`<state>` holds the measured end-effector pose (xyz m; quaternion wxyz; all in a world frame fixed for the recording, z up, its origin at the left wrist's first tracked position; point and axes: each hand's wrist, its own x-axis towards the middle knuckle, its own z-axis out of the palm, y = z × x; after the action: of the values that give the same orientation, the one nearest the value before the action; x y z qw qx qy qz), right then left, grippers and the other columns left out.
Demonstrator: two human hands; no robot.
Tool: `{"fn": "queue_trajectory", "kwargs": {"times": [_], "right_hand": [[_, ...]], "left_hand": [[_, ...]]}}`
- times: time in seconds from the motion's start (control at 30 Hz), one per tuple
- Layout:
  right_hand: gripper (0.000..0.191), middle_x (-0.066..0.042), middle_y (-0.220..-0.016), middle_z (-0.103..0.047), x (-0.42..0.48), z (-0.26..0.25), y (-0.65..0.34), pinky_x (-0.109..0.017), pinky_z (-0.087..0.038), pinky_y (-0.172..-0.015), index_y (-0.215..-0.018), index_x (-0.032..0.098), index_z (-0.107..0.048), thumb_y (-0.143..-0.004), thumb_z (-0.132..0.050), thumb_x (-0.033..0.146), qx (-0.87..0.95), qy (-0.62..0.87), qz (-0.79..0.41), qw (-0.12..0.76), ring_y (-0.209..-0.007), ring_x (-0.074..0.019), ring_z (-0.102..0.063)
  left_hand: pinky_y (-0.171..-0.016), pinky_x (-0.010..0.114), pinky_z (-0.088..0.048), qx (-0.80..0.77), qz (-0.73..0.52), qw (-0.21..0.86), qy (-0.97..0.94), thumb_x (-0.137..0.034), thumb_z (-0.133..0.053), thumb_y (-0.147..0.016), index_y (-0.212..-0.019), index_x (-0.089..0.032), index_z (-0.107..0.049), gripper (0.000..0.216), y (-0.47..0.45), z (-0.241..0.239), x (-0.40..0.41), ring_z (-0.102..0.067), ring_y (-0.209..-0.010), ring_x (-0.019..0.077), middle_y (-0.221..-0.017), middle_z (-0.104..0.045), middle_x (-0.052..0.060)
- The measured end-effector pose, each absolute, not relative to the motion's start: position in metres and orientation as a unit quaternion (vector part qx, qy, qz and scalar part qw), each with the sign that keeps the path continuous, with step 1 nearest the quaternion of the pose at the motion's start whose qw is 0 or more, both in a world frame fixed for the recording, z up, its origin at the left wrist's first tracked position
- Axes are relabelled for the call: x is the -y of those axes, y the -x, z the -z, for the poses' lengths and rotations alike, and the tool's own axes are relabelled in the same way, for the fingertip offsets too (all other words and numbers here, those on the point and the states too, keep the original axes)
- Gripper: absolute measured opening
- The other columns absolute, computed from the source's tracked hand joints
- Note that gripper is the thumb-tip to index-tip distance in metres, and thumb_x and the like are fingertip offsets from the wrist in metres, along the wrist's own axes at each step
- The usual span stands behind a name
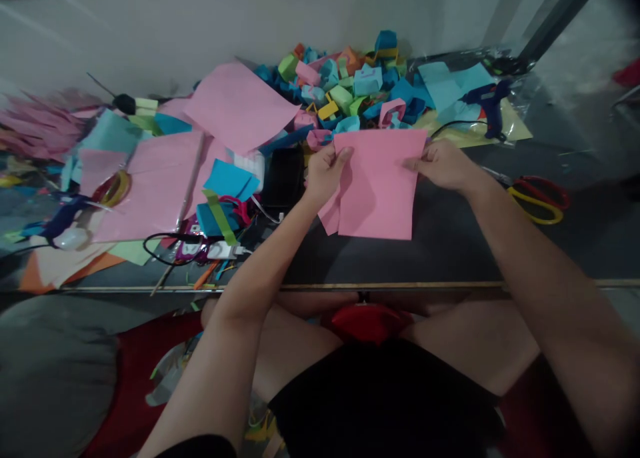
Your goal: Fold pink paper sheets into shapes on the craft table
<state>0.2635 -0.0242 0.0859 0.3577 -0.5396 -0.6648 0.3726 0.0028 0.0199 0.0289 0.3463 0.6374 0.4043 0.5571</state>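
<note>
A sheet of pink paper (pixel 383 191) is held up over the dark tabletop between my two hands. My left hand (pixel 324 171) pinches its upper left edge, thumb on the near face. On the opposite edge, near the upper right corner, my right hand (pixel 440 165) grips it between thumb and fingers. Another pink paper piece (pixel 329 215) shows from behind the sheet at the lower left; whether it is joined to the sheet I cannot tell. Just beyond the sheet lies a heap of small folded paper pieces (pixel 345 88) in several colours.
Yellow-and-red scissors (pixel 537 201) lie to the right, below a blue glue gun (pixel 493 108). Leftward are a pink paper pack (pixel 150 185), another glue gun (pixel 65 215), a looped black cable (pixel 173 237) and a power strip (pixel 213 250). The table's front edge (pixel 400 286) runs above my lap.
</note>
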Motion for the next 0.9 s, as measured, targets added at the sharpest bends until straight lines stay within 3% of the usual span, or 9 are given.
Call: {"fn": "queue_trajectory", "kwargs": {"times": [0.07, 0.13, 0.2, 0.27, 0.33, 0.43, 0.67, 0.77, 0.9], "right_hand": [[0.028, 0.004, -0.051, -0.052, 0.026, -0.121, -0.265, -0.026, -0.046, -0.061, -0.070, 0.016, -0.076, -0.087, -0.081, 0.038, 0.739, 0.550, -0.186, 0.342, -0.056, -0.0092, -0.052], [0.031, -0.001, -0.071, -0.070, 0.036, -0.146, -0.267, -0.029, -0.049, -0.075, -0.094, 0.019, -0.082, -0.100, -0.066, 0.044, 0.784, 0.505, 0.011, 0.360, -0.073, -0.0138, -0.066], [0.036, -0.006, -0.097, -0.082, 0.054, -0.152, -0.270, -0.029, -0.052, -0.078, -0.121, 0.024, -0.080, -0.108, -0.051, 0.042, 0.808, 0.438, 0.099, 0.381, -0.087, -0.0170, -0.076], [0.035, -0.008, -0.120, -0.080, 0.073, -0.134, -0.275, -0.028, -0.057, -0.088, -0.129, 0.023, -0.076, -0.107, -0.051, 0.033, 0.828, 0.346, 0.137, 0.418, -0.106, -0.0196, -0.078], [0.036, -0.009, -0.130, -0.075, 0.091, -0.101, -0.283, -0.030, -0.058, -0.102, -0.134, 0.020, -0.072, -0.103, -0.055, 0.021, 0.870, 0.280, 0.100, 0.394, -0.118, -0.0207, -0.075], [0.036, -0.002, -0.123, -0.077, 0.110, -0.051, -0.294, -0.030, -0.063, -0.097, -0.123, 0.022, -0.078, -0.101, -0.051, 0.011, 0.904, 0.290, 0.058, 0.308, -0.112, -0.0176, -0.077], [0.048, 0.001, -0.127, -0.076, 0.121, -0.013, -0.308, -0.035, -0.061, -0.104, -0.125, 0.027, -0.077, -0.094, -0.047, 0.008, 0.896, 0.369, -0.076, 0.234, -0.119, -0.0183, -0.074], [0.039, 0.000, -0.125, -0.078, 0.120, -0.015, -0.306, -0.038, -0.062, -0.103, -0.123, 0.029, -0.079, -0.097, -0.052, 0.017, 0.877, 0.403, -0.123, 0.232, -0.117, -0.0212, -0.075], [0.029, -0.006, -0.123, -0.079, 0.120, -0.019, -0.297, -0.044, -0.060, -0.103, -0.112, 0.026, -0.082, -0.094, -0.068, 0.044, 0.820, 0.451, -0.160, 0.315, -0.113, -0.0273, -0.076]], "left_hand": [[-0.066, 0.029, -0.051, -0.358, -0.582, 0.293, -0.669, -0.057, -0.073, -0.091, -0.083, -0.020, -0.073, 0.038, 0.001, -0.061, -0.024, -0.063, -0.070, 0.0155, -0.075, -0.069, 0.001], [-0.069, 0.029, -0.054, -0.282, -0.607, 0.209, -0.713, -0.059, -0.065, -0.096, -0.093, -0.019, -0.077, 0.042, 0.007, -0.096, -0.017, -0.068, -0.073, 0.0155, -0.082, -0.075, 0.003], [-0.082, 0.030, -0.059, -0.235, -0.582, 0.100, -0.772, -0.046, -0.062, -0.102, -0.105, -0.021, -0.078, 0.031, 0.015, -0.119, 0.002, -0.075, -0.089, 0.0161, -0.097, -0.081, 0.003], [-0.099, 0.032, -0.059, -0.178, -0.556, 0.035, -0.811, -0.028, -0.056, -0.106, -0.111, -0.027, -0.077, 0.022, 0.023, -0.118, 0.025, -0.076, -0.109, 0.0158, -0.112, -0.082, 0.000], [-0.094, 0.030, -0.061, -0.112, -0.506, 0.005, -0.855, -0.027, -0.059, -0.104, -0.124, -0.031, -0.073, 0.024, 0.032, -0.094, 0.045, -0.077, -0.110, 0.0153, -0.111, -0.082, -0.001], [-0.094, 0.028, -0.062, -0.098, -0.384, 0.026, -0.918, -0.018, -0.047, -0.107, -0.142, -0.029, -0.063, 0.040, 0.046, -0.042, 0.064, -0.077, -0.111, 0.0132, -0.121, -0.080, 0.004], [-0.107, 0.038, -0.060, -0.138, -0.250, 0.110, -0.952, -0.019, -0.044, -0.106, -0.135, -0.020, -0.067, 0.037, 0.044, -0.002, 0.070, -0.072, -0.124, 0.0192, -0.131, -0.076, 0.010], [-0.103, 0.038, -0.060, -0.186, -0.254, 0.169, -0.934, -0.022, -0.046, -0.106, -0.126, -0.019, -0.072, 0.033, 0.033, -0.004, 0.066, -0.074, -0.116, 0.0198, -0.124, -0.078, 0.010], [-0.092, 0.035, -0.059, -0.300, -0.249, 0.211, -0.896, -0.030, -0.049, -0.107, -0.107, -0.015, -0.075, 0.030, 0.020, -0.007, 0.063, -0.074, -0.099, 0.0202, -0.104, -0.079, 0.012]]}}
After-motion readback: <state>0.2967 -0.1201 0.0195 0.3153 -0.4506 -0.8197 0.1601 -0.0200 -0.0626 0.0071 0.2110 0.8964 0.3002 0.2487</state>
